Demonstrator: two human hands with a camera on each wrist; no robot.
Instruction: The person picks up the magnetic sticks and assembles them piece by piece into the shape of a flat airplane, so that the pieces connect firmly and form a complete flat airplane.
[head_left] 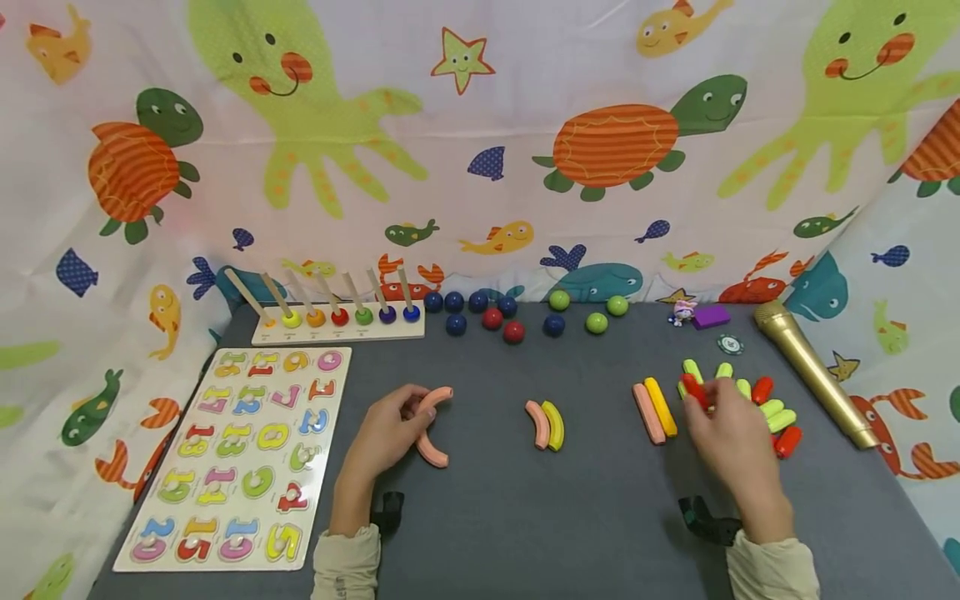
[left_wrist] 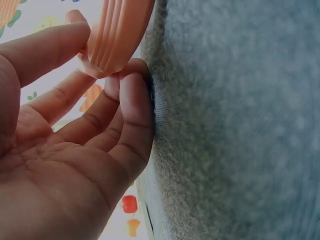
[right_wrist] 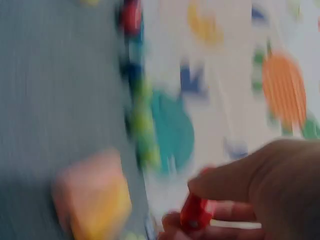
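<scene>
My left hand (head_left: 390, 429) pinches a curved pink piece (head_left: 433, 399) near the table's middle left; a second curved pink piece (head_left: 431, 451) lies just under it. In the left wrist view the fingers (left_wrist: 100, 105) hold that ridged pink piece (left_wrist: 117, 35) against the grey felt. My right hand (head_left: 731, 442) pinches a red stick (head_left: 693, 389) above a heap of green and red sticks (head_left: 772, 412). The right wrist view is blurred but shows the red stick (right_wrist: 195, 215) between fingertips. A straight pink and yellow pair (head_left: 654, 410) lies left of that hand.
A curved pink and yellow pair (head_left: 546, 425) lies at the centre. A number puzzle board (head_left: 240, 454) sits at left, a peg rack (head_left: 337, 321) behind it. Blue, red and green balls (head_left: 517, 312) line the back. A gold microphone (head_left: 813, 371) lies at right.
</scene>
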